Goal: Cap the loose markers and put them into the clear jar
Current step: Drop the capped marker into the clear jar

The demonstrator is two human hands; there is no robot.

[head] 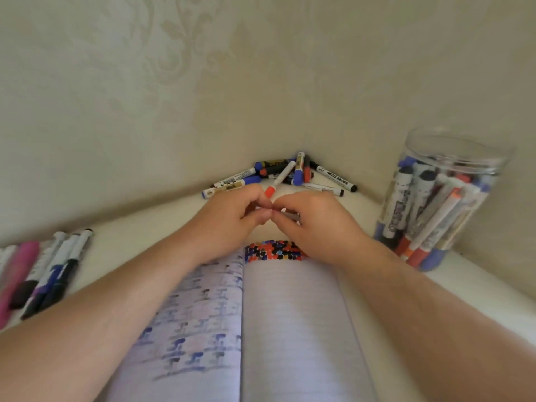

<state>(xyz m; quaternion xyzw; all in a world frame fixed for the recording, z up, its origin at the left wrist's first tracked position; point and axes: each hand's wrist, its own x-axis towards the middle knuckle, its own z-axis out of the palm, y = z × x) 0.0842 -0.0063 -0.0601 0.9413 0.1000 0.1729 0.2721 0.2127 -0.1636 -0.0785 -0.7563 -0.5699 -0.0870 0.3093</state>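
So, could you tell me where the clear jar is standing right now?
In the head view the clear jar stands upright at the right, against the wall, right of the right hand and the marker pile.

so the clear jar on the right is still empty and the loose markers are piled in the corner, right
Not quite. In the head view the clear jar on the right is not empty: it already holds many markers standing inside it. The rest is right: loose markers are piled in the corner by the wall.
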